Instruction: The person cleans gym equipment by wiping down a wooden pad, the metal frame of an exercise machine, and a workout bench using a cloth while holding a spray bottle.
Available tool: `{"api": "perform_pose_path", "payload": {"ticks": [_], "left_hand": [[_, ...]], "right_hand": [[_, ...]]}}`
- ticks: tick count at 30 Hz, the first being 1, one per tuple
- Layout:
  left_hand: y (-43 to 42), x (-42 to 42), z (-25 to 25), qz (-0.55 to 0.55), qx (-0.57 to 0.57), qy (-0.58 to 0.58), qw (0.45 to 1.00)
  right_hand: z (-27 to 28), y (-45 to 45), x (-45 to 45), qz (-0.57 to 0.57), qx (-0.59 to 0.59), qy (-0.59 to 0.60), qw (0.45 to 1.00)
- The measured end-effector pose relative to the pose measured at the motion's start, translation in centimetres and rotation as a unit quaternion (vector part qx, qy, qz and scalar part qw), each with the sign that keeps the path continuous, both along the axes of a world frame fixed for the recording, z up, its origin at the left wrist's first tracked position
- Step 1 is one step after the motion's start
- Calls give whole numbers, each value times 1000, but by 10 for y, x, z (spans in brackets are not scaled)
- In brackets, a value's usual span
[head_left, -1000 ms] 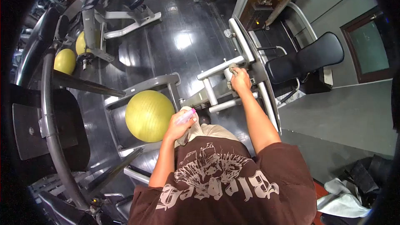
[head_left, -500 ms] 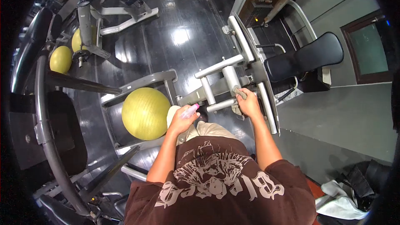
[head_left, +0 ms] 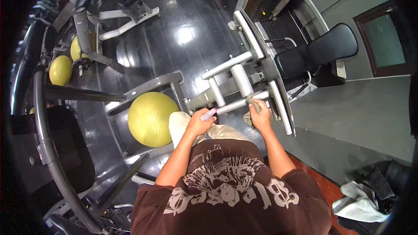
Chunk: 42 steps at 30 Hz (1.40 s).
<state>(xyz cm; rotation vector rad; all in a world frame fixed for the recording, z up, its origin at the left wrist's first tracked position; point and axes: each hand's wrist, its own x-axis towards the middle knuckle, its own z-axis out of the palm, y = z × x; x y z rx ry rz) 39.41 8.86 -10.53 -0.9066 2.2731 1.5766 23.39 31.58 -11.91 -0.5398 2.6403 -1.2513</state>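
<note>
Machines on dark, seemingly planked floor

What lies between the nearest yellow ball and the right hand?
In the head view, a trouser leg and the left hand, holding a pink-tipped bottle, lie between them.

The shirt is dark brown and loose, with short, wide sleeves. Across its front spreads a pale, finely lined print (its subject is hard to make out), edged by big blackletter letters. The trousers are light beige.
</note>
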Motion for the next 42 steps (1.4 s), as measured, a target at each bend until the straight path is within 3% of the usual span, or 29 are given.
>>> {"api": "perform_pose_path", "payload": {"ticks": [4,9,14,20,23,25,29,33,39,42], "left_hand": [[7,1,-21,88,-52,50,993],[7,2,-29,115,-70,89,987],[-4,16,-26,93,-26,97,991],[-19,40,-18,129,7,80,988],[-26,52,-17,193,82,26,977],[-28,60,-19,199,52,51,977],[-35,69,-17,209,6,80,975],[-40,78,-19,209,-12,107,972],[-35,80,-8,213,-7,103,972],[-33,79,-12,209,14,104,972]], "right_hand": [[-7,-19,5,61,-13,0,998],[-5,-48,8,98,-8,-32,995],[-34,-95,-10,159,6,73,985],[-58,-138,-16,252,161,54,953],[-48,-126,-6,313,258,58,912],[-21,-117,3,379,356,40,853],[-9,-132,-2,410,399,-22,820],[-21,-172,-24,292,232,51,926],[-53,-168,-30,288,234,49,927],[-36,-148,-31,383,288,33,877]]}}
